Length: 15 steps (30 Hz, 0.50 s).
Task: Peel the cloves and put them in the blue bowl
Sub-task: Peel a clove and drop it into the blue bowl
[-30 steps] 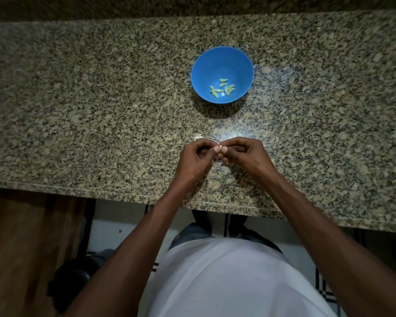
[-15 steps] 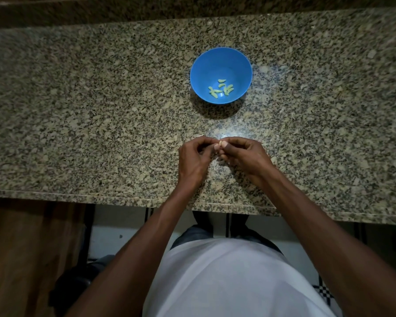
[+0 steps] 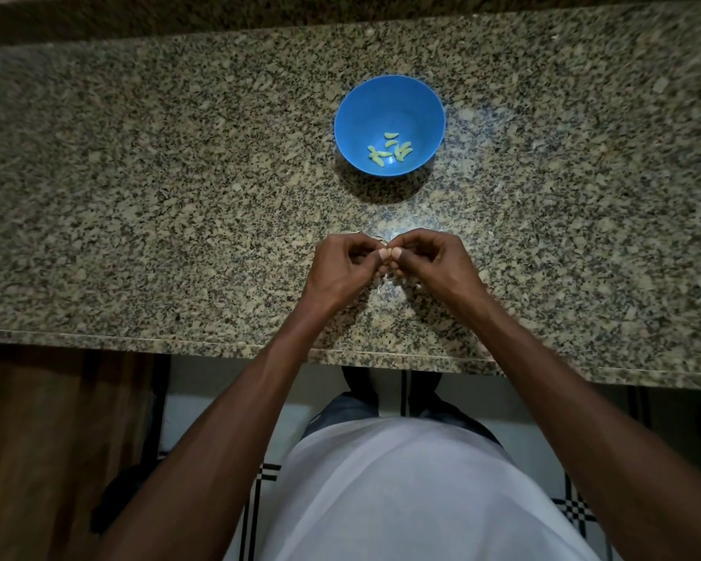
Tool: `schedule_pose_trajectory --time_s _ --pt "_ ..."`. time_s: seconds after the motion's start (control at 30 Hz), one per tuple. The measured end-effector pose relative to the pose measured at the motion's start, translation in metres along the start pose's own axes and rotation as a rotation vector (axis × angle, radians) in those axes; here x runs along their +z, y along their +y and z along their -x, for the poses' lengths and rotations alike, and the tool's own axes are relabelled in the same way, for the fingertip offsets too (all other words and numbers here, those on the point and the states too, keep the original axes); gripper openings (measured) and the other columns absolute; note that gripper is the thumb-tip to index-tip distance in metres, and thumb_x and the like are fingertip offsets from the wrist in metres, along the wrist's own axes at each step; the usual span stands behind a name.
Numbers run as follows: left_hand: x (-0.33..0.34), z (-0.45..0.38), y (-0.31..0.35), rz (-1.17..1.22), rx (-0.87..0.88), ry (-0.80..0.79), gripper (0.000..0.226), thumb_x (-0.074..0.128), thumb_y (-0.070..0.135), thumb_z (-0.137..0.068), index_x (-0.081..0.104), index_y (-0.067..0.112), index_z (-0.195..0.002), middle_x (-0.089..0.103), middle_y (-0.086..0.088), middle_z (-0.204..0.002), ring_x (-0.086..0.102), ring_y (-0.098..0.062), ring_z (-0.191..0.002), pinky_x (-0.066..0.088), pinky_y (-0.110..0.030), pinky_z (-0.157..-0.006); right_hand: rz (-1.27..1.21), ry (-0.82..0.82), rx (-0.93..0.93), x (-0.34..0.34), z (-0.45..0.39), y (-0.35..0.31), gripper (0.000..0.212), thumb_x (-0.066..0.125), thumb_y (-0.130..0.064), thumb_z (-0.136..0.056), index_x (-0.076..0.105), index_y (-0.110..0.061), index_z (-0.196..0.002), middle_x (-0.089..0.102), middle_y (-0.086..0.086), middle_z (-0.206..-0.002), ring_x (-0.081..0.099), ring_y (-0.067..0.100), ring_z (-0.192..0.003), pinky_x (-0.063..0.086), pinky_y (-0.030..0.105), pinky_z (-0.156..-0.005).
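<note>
One round blue plastic bowl point(image 3: 389, 125) sits on the speckled granite counter point(image 3: 138, 196), at twelve o'clock from the two hands. In its bottom lie about seven small pale green peeled cloves point(image 3: 390, 149) — some overlap, so the count is not sure. They lie flat in a loose bunch and point many ways, each one a little curved.

The left hand point(image 3: 340, 269) and the right hand point(image 3: 434, 263) meet just above the counter, thumb tips touching. Both have their fingers curled, and together they pinch one small pale clove point(image 3: 389, 253) between the thumbs and fingers. Only a tiny bit of it shows, so which way it points cannot be told. A few thin white scraps of skin point(image 3: 383, 283) lie on the counter right under the hands.

The counter runs from nine o'clock to three o'clock, with a dark wall strip at twelve. At six o'clock there is a white shirt point(image 3: 413, 500) and white floor tiles with black lines point(image 3: 266, 475) — brown wood point(image 3: 49, 439) is at seven o'clock.
</note>
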<state>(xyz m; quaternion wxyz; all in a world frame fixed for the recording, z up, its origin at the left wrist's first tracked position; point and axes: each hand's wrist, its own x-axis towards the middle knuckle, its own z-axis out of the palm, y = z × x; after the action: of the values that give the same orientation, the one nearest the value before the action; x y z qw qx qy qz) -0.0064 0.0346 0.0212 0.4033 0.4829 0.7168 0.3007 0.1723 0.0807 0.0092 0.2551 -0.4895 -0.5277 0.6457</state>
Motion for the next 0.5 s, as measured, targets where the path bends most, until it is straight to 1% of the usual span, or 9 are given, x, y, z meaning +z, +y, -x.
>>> schedule_pose_trajectory --time_s 0.07,0.1,0.2,0.23,0.3,0.4,0.47,0.5 --pt "-0.003 -0.001 0.001 -0.038 0.014 -0.037 0.020 0.077 0.025 -0.093 0.078 0.010 -0.106 0.079 0.001 -0.089 0.076 -0.011 -0.080 0.065 -0.036 -0.079 0.041 0.004 -0.036 0.000 0.001 0.001 0.013 0.076 -0.017 -0.095 0.077 -0.007 -0.105 0.080 0.009 -0.093 0.077 0.027 -0.088 0.065 0.043 -0.081" --pt "-0.004 -0.001 0.000 -0.001 -0.006 -0.065 0.020 0.076 0.023 -0.094 0.078 0.008 -0.107 0.079 -0.001 -0.089 0.077 -0.014 -0.080 0.065 -0.036 -0.080 0.044 0.003 -0.042 0.000 0.002 0.001 0.013 0.075 -0.016 -0.096 0.077 -0.007 -0.105 0.079 0.009 -0.092 0.077 0.026 -0.088 0.065 0.042 -0.081" --pt "-0.008 0.001 -0.003 0.255 -0.095 -0.127 0.022 0.075 0.013 -0.094 0.074 -0.001 -0.110 0.079 -0.013 -0.091 0.078 -0.028 -0.085 0.064 -0.042 -0.082 0.031 -0.015 -0.044 -0.001 0.001 0.001 0.011 0.072 -0.011 -0.098 0.077 -0.005 -0.105 0.079 0.012 -0.092 0.076 0.024 -0.084 0.064 0.037 -0.078" --pt "-0.007 0.002 -0.003 0.299 -0.115 -0.124 0.022 0.075 0.012 -0.094 0.074 -0.002 -0.110 0.079 -0.015 -0.092 0.077 -0.028 -0.085 0.064 -0.041 -0.082 0.022 -0.018 -0.040 -0.001 0.001 0.001 0.011 0.071 -0.009 -0.098 0.077 -0.004 -0.106 0.079 0.013 -0.092 0.076 0.023 -0.083 0.064 0.035 -0.077" --pt "-0.003 0.004 -0.002 0.372 -0.144 -0.103 0.020 0.074 0.010 -0.094 0.074 -0.003 -0.108 0.078 -0.017 -0.092 0.075 -0.024 -0.082 0.063 -0.035 -0.080 -0.033 -0.006 -0.021 0.000 0.001 0.001 0.013 0.072 -0.007 -0.097 0.076 -0.001 -0.107 0.079 0.016 -0.093 0.076 0.023 -0.083 0.063 0.033 -0.078" --pt "0.005 0.006 0.002 0.460 -0.189 -0.054 0.016 0.074 0.010 -0.094 0.075 -0.002 -0.105 0.078 -0.018 -0.091 0.074 -0.021 -0.079 0.061 -0.029 -0.076 -0.124 0.077 0.032 0.002 0.000 0.000 0.016 0.075 -0.005 -0.094 0.075 0.002 -0.109 0.078 0.019 -0.093 0.077 0.024 -0.081 0.064 0.034 -0.079" --pt "0.010 0.005 0.004 0.451 -0.200 -0.001 0.015 0.076 0.010 -0.092 0.076 -0.001 -0.102 0.078 -0.017 -0.090 0.075 -0.022 -0.080 0.062 -0.030 -0.076 -0.167 0.117 0.061 0.004 0.001 0.001 0.018 0.077 -0.004 -0.092 0.074 0.004 -0.108 0.078 0.020 -0.091 0.077 0.026 -0.081 0.063 0.033 -0.078" --pt "0.013 0.005 0.003 0.409 -0.184 0.032 0.015 0.078 0.012 -0.091 0.076 0.000 -0.100 0.078 -0.015 -0.090 0.076 -0.022 -0.081 0.063 -0.031 -0.077 -0.181 0.129 0.065 0.005 0.001 0.001 0.018 0.077 -0.003 -0.092 0.075 0.004 -0.108 0.078 0.021 -0.091 0.077 0.027 -0.082 0.063 0.032 -0.078"
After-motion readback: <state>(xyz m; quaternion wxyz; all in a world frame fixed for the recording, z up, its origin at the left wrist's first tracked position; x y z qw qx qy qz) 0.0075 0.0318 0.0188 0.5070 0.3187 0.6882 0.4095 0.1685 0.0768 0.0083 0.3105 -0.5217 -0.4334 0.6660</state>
